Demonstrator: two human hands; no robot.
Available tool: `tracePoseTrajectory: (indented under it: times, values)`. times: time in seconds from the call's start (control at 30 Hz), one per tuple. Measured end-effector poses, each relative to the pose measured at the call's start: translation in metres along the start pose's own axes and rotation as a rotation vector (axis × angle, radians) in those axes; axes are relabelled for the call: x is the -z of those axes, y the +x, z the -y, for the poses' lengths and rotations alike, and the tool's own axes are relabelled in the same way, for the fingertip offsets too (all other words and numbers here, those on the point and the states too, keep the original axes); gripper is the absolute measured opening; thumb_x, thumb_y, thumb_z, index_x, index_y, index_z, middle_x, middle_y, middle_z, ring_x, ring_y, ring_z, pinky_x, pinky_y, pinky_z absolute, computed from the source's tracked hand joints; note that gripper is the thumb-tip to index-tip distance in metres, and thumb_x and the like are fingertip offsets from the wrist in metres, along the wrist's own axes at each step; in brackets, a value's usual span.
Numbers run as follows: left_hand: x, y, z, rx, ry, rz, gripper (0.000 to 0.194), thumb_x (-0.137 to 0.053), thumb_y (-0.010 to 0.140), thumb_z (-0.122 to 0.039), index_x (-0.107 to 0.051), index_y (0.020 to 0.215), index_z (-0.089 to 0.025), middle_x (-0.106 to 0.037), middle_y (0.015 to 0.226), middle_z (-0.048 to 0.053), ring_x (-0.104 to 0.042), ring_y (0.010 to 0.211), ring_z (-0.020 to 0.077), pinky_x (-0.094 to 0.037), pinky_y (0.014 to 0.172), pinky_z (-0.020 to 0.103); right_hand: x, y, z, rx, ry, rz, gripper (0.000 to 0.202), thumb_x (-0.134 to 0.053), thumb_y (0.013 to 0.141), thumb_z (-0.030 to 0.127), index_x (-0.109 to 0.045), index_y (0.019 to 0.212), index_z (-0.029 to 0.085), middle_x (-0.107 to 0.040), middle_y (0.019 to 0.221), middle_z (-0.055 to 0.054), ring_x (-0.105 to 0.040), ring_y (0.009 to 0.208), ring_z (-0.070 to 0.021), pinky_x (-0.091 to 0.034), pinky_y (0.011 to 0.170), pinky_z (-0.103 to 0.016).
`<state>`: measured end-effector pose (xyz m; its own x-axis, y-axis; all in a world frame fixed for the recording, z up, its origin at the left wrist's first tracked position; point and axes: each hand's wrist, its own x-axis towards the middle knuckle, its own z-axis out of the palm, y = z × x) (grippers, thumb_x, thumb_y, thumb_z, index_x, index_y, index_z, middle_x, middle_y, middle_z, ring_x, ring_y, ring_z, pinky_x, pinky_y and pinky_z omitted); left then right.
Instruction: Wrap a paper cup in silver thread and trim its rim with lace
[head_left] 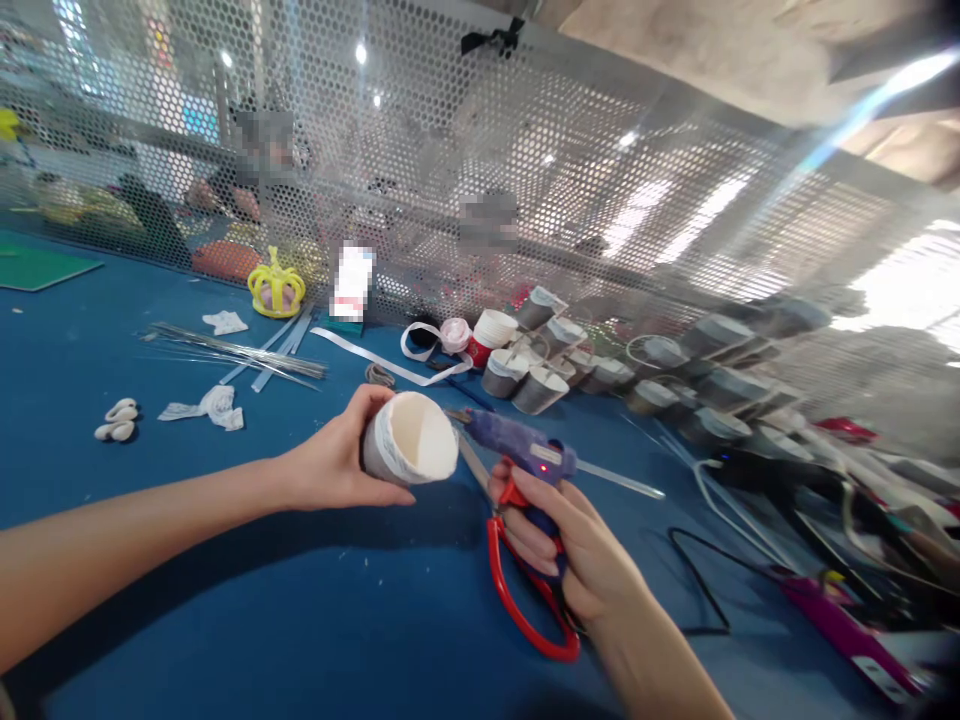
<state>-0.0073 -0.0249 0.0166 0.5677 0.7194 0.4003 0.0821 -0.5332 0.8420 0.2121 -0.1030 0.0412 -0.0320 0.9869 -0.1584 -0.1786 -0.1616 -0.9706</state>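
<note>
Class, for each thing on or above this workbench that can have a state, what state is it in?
Left hand: closed around the cup
Cup: tilted, mouth open
Right hand: gripping the glue gun
Glue gun: red light lit
Glue stick: sticking out of the gun's back
Scissors: partly hidden; open or shut unclear
White ribbon: loosely strung out

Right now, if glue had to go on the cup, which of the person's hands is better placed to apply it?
Most likely the right: the right hand grips the glue gun, which points toward the cup, while the left hand is occupied holding that cup.
</note>
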Motion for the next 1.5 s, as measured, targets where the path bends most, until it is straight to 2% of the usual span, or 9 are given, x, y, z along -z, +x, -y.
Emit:
tracePoseTrajectory:
  times: [0.1,0.17,0.4,0.63,0.8,0.93,1.07,1.3,1.5]
  values:
    - [-0.002,-0.001,0.001,-0.019,-0.017,0.000,0.073,-0.075,0.057,-0.033,-0.029,0.113,-0.021,-0.045,0.116,0.010,-0.048,0.108,0.0265,-0.039,0.092,0.041,-0.003,0.002,-0.004,-0.024,0.073,0.004,0.021,-0.067,0.069,0.035,-0.060,0.069,0.015,-0.046,0.044,0.005,-0.021,0.031,-0.0010,-0.014,0.028,-0.016]
    - [-0.002,-0.001,0.001,-0.023,-0.025,-0.005,0.074,-0.075,0.057,-0.032,-0.029,0.114,-0.022,-0.045,0.116,0.010,-0.048,0.108,0.0263,-0.039,0.093,0.041,-0.005,0.002,-0.005,-0.016,0.038,-0.011,0.022,-0.067,0.070,0.036,-0.059,0.069,0.015,-0.046,0.044,0.005,-0.021,0.031,-0.0015,-0.014,0.028,-0.017]
    - [-0.002,0.000,0.003,-0.015,0.034,-0.025,0.070,-0.074,0.059,-0.032,-0.031,0.113,-0.021,-0.047,0.116,0.009,-0.049,0.108,0.0258,-0.040,0.092,0.041,-0.004,0.000,-0.004,0.107,-0.382,-0.116,0.033,-0.060,0.074,0.045,-0.059,0.069,0.013,-0.042,0.032,0.006,-0.035,0.030,-0.0068,-0.029,0.034,-0.021]
    - [-0.002,0.001,0.002,0.025,0.072,-0.013,0.069,-0.074,0.057,-0.029,-0.033,0.111,-0.021,-0.052,0.112,0.008,-0.052,0.104,0.0261,-0.042,0.089,0.041,-0.002,0.000,-0.001,0.124,-0.676,-0.151,0.034,-0.057,0.075,0.047,-0.061,0.065,0.015,-0.046,0.032,0.004,-0.043,0.031,-0.0100,-0.038,0.039,-0.024]
    - [0.002,0.002,-0.001,0.048,0.103,0.078,0.068,-0.074,0.056,-0.033,-0.035,0.111,-0.020,-0.054,0.110,0.008,-0.054,0.101,0.0261,-0.043,0.086,0.042,-0.001,-0.006,0.005,0.156,-0.647,-0.146,0.030,-0.060,0.073,0.045,-0.059,0.067,0.016,-0.045,0.032,0.005,-0.040,0.031,-0.0091,-0.034,0.037,-0.023]
    - [0.008,0.003,-0.004,0.065,0.028,0.226,0.067,-0.074,0.057,-0.032,-0.037,0.111,-0.019,-0.053,0.110,0.008,-0.052,0.101,0.0250,-0.044,0.086,0.039,0.000,-0.010,0.011,0.175,-0.529,-0.144,0.025,-0.062,0.073,0.041,-0.060,0.071,0.016,-0.041,0.030,0.007,-0.035,0.029,-0.0074,-0.029,0.035,-0.022]
    - [0.011,0.004,-0.007,0.085,-0.076,0.330,0.065,-0.074,0.058,-0.028,-0.038,0.111,-0.018,-0.052,0.111,0.007,-0.051,0.103,0.0234,-0.042,0.088,0.036,0.004,-0.012,0.015,0.149,-0.567,-0.113,0.026,-0.062,0.072,0.041,-0.058,0.069,0.016,-0.041,0.031,0.007,-0.036,0.030,-0.0070,-0.031,0.036,-0.021]
    - [0.011,0.003,-0.011,0.127,-0.119,0.347,0.060,-0.073,0.059,-0.026,-0.040,0.108,-0.017,-0.053,0.103,0.005,-0.052,0.098,0.0222,-0.044,0.084,0.035,0.007,-0.010,0.018,0.115,-0.801,-0.129,0.028,-0.058,0.074,0.041,-0.058,0.063,0.016,-0.043,0.034,0.006,-0.039,0.033,-0.0080,-0.037,0.041,-0.022]
    - [0.010,0.004,-0.008,0.108,-0.094,0.317,0.058,-0.073,0.059,-0.028,-0.040,0.106,-0.018,-0.053,0.103,0.004,-0.052,0.099,0.0224,-0.044,0.085,0.035,0.006,-0.010,0.019,0.040,-0.858,-0.118,0.031,-0.056,0.075,0.042,-0.054,0.055,0.018,-0.044,0.034,0.005,-0.041,0.034,-0.0087,-0.040,0.043,-0.022]
